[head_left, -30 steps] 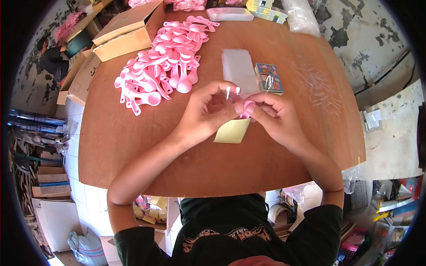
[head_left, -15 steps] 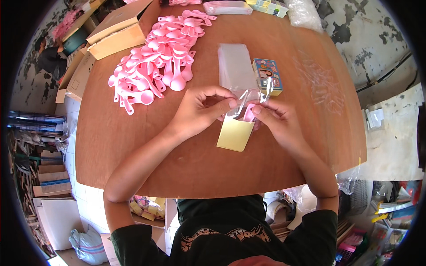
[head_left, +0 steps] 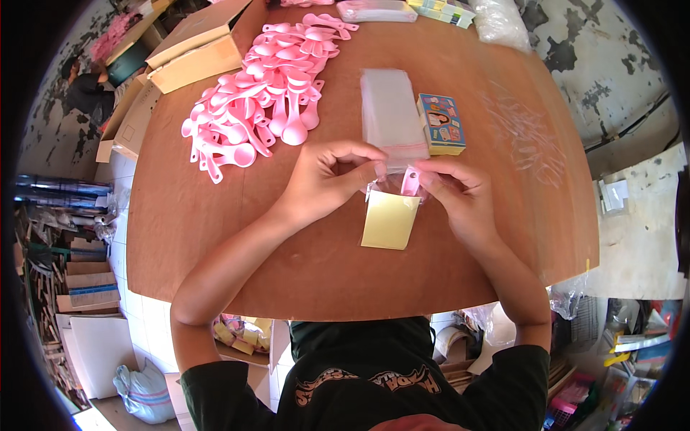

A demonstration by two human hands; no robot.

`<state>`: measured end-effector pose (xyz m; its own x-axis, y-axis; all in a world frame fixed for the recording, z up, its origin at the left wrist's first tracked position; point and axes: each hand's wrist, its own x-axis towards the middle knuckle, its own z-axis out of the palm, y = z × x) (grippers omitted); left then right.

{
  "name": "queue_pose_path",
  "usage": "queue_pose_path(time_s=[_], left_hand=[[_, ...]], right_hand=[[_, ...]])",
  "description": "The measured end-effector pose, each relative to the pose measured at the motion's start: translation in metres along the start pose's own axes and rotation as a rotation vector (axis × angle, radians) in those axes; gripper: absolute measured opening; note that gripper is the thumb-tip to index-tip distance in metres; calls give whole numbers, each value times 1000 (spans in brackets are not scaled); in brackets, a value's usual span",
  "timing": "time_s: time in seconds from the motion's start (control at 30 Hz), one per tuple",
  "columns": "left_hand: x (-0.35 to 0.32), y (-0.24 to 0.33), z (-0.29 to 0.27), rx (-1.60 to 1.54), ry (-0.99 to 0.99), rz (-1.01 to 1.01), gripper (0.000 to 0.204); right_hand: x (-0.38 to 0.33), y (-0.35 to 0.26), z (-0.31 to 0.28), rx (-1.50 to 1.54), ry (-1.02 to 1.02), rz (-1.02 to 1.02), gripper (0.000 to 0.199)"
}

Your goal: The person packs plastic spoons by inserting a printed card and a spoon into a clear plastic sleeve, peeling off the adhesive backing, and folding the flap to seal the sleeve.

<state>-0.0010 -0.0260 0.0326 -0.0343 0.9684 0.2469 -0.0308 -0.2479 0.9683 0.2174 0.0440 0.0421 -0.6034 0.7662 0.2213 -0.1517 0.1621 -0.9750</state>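
Observation:
Between my hands is a small clear plastic bag [head_left: 392, 185] with a pale yellow card [head_left: 390, 221] in its lower part. A pink spoon [head_left: 410, 182] stands in the bag behind the card, only its handle end with a hole showing. My left hand [head_left: 334, 176] pinches the bag's upper left edge between thumb and fingertips. At the upper right edge my right hand [head_left: 460, 190] is closed on the bag, its fingertips by the spoon handle. Just beyond lies a stack of clear bags [head_left: 394, 111], with a stack of printed cards [head_left: 441, 123] to its right.
A heap of pink spoons [head_left: 259, 93] covers the table's [head_left: 237, 273] far left, beside a cardboard box [head_left: 201, 54]. Clear plastic strips [head_left: 528, 136] lie at right. Plastic packs [head_left: 377, 11] and card bundles [head_left: 442, 10] line the far edge. A person [head_left: 90, 93] is at far left.
The bag's shiny upper film, which stood up between my hands, now lies lower. The spoon handle has become more upright and its hole shows. My right fingers have shifted up along the bag's edge.

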Motion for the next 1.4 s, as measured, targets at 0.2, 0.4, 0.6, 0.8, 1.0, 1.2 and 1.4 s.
queue_pose_path(time_s=[0.2, 0.4, 0.6, 0.8, 1.0, 1.2, 1.4], left_hand=[[-1, -3, -5, 48, -19, 30, 15], [-2, 1, -3, 8, -51, 67, 14], [-2, 3, -7, 128, -84, 147, 19], [-4, 2, -9, 98, -108, 89, 24], [-4, 5, -6, 53, -113, 82, 23], [-4, 3, -9, 66, -116, 94, 23], [-6, 2, 3, 102, -58, 0, 18]], right_hand=[[3, 2, -1, -65, -68, -85, 15], [4, 1, -5, -114, -97, -164, 15], [5, -2, -6, -193, -141, -190, 15], [2, -1, -6, -291, -174, -243, 20], [2, 0, -6, -297, -165, -272, 23], [3, 1, -7, -314, -175, -321, 20], [-3, 9, 5, -171, -117, -241, 14]])
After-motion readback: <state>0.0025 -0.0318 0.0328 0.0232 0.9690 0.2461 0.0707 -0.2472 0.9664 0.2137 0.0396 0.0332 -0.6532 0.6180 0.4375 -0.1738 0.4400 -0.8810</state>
